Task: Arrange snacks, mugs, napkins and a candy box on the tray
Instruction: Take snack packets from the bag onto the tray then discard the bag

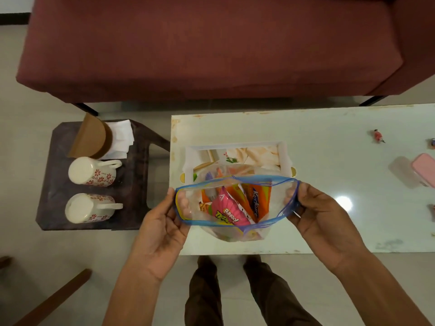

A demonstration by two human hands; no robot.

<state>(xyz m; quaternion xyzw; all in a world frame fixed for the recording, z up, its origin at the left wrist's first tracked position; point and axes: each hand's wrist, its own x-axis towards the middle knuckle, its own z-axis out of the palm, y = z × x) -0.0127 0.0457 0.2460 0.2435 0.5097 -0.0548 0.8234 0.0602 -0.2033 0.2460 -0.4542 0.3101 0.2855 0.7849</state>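
Clear plastic zip bag [235, 203] of snack packets [227, 211] held open over the tray [283, 158], little of the task done yet

The left hand [162, 229] and right hand [322, 217] each pinch a side of the blue rim, stretching the mouth wide; the packets sit between the fingers, inside the bag. Just beyond the fingers the tray appears to hold nothing yet, though the bag hides its near half. Well to the left of the left hand, 2 mugs [91, 171] and napkins [121, 137] wait on a dark side table [138, 184]. Far to the right, a pink box [424, 169], perhaps the candy box, is cut off
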